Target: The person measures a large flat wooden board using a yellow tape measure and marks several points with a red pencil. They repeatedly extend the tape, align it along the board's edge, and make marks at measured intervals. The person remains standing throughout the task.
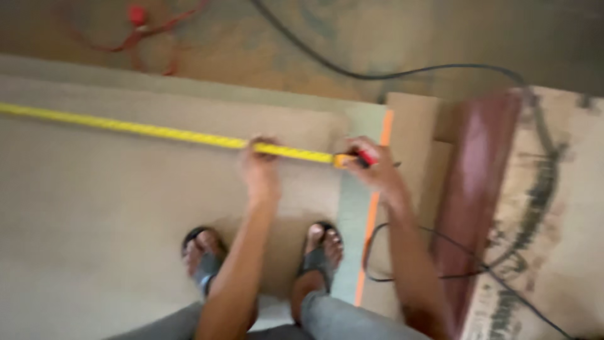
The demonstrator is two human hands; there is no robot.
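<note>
Grey trousers (352, 318), dark sandals (204, 261) (bare forearms)

The tape measure (163, 132) lies across the board (94, 208), from the left edge to the right hand (371, 165). The left hand (259, 169) rests on it, left of the right hand. Both feet (264, 255) stand on the board. A cable (390, 70) lies on the floor (264, 38) behind.

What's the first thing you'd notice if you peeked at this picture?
A bright yellow tape measure stretches across a big brown board on the floor. The left hand presses the tape down, and the right hand holds its case at the board's edge. Below are two sandalled feet.
</note>
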